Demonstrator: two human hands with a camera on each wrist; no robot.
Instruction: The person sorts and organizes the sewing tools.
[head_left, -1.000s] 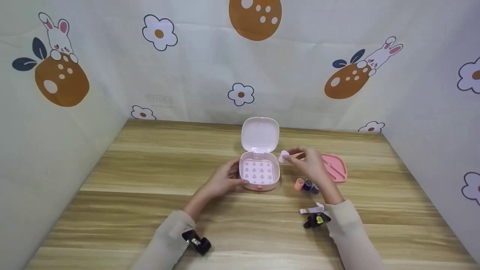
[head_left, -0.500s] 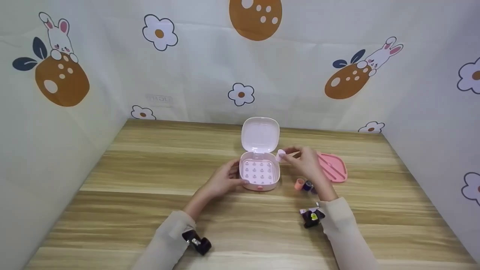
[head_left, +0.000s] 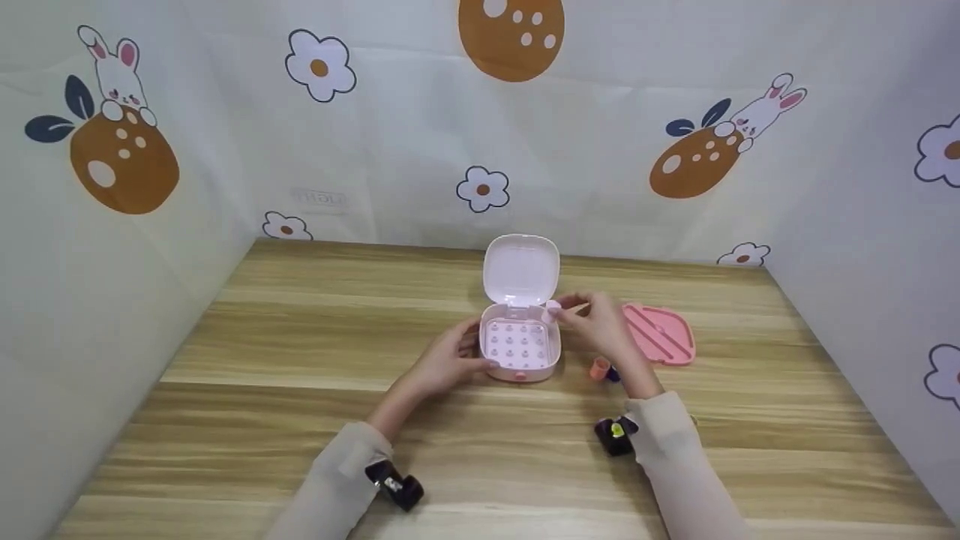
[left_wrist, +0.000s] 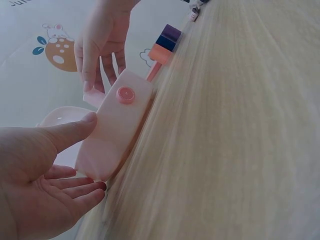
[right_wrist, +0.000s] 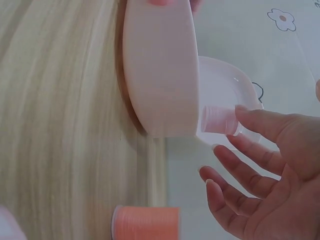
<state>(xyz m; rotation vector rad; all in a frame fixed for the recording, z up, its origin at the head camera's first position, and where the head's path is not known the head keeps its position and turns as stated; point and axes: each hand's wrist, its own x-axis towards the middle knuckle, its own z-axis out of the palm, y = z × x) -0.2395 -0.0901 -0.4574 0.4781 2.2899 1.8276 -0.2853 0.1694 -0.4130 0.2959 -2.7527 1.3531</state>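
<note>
A pale pink sewing box (head_left: 519,375) stands on the table with its lid (head_left: 521,268) raised at the back. Rows of small pegs (head_left: 510,340) line its floor. My left hand (head_left: 448,361) holds the box at its left side; in the left wrist view the thumb lies on the front edge and the fingers spread along the side. Between thumb and forefinger, my right hand (head_left: 606,324) pinches a light pink thread spool (right_wrist: 219,120) at the back right rim. The other right fingers (right_wrist: 240,172) are loosely bent beneath it.
Right of the box lies a pink tray (head_left: 664,334) with slots. Orange (left_wrist: 160,54), navy (left_wrist: 166,43) and purple (left_wrist: 171,32) thread spools stand in a row, partly behind the right forearm in the head view. Patterned cloth walls surround the table.
My right hand has carried the light pink spool leftward, from beside the box to over its back right rim. More of the pink tray shows. The left hand and box have stayed put.
</note>
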